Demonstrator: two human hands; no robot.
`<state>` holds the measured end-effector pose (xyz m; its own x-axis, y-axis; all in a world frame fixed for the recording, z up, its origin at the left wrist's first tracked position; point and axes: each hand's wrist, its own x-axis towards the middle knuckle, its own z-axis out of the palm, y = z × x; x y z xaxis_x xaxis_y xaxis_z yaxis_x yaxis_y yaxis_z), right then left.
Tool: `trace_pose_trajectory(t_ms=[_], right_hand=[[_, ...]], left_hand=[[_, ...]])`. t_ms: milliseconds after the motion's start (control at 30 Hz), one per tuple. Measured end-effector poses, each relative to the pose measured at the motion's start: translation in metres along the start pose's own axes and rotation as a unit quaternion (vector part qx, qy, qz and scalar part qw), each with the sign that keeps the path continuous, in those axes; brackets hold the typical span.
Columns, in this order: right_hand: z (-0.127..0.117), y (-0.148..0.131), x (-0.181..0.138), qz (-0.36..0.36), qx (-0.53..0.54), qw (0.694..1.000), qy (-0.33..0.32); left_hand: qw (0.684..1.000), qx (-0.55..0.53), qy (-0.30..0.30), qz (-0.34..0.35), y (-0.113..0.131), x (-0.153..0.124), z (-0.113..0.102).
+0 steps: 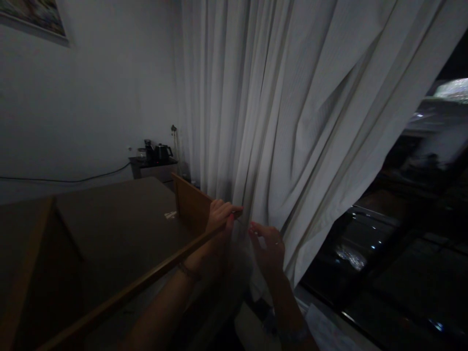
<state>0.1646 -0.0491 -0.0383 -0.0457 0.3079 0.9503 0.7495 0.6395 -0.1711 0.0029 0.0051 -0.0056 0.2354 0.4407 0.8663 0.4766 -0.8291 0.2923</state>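
Observation:
A wooden frame (146, 282) of boards stands at the side of a dark tabletop, one long narrow edge running from the lower left toward the middle. My left hand (221, 214) is closed over the far right corner of this frame, where the long edge meets a wooden panel (192, 202). Just right of that corner, apart from the wood, my right hand (268, 246) holds its thumb and forefinger pinched together. Whatever lies between those fingertips is too small and dim to make out.
White curtains (292, 112) hang close beyond both hands. Small pale pieces (170, 214) lie on the dark tabletop (120, 209). A kettle (163, 152) stands on a cabinet (155, 169) in the far corner. Dark window glass (413, 234) is at the right. A cable (73, 181) runs along the wall.

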Motion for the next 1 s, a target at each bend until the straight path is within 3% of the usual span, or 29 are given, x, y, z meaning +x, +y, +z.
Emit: trace_pose_trajectory(t_ms=[67,133,233,300,367,433,533,700,867,1000], right_hand=[[0.001,-0.007,0.002,0.056,0.023,0.998,-0.009],[0.003,-0.018,0.005,0.158,0.091,0.983,-0.017],[0.005,-0.034,0.011,0.326,0.247,0.912,-0.038],[0.006,-0.039,0.013,0.379,0.317,0.868,-0.043],[0.007,-0.04,0.012,0.389,0.344,0.854,-0.045],[0.009,-0.039,0.009,0.371,0.335,0.865,-0.045],[0.011,-0.035,0.002,0.316,0.264,0.911,-0.024],[0.009,-0.019,-0.006,0.147,0.122,0.981,-0.022],[0.001,0.001,-0.009,-0.019,0.065,0.993,-0.096],[-0.004,0.008,-0.006,-0.054,0.052,0.988,-0.131]], left_hand=[[1.0,0.003,-0.009,-0.003,0.0,0.0,0.0],[1.0,0.005,-0.005,-0.004,0.001,0.0,0.0],[1.0,0.004,0.004,-0.005,0.0,0.0,0.001],[1.0,0.001,0.003,-0.006,0.0,0.0,0.001],[1.0,0.0,0.002,-0.004,0.0,0.0,0.001],[1.0,0.002,0.001,-0.004,0.0,0.0,0.0],[1.0,0.0,-0.009,-0.009,0.001,0.0,-0.001],[1.0,-0.002,0.006,-0.007,-0.001,-0.001,0.001],[1.0,-0.01,0.003,-0.005,-0.003,-0.001,0.003],[1.0,0.0,-0.013,-0.017,-0.001,-0.001,0.001]])
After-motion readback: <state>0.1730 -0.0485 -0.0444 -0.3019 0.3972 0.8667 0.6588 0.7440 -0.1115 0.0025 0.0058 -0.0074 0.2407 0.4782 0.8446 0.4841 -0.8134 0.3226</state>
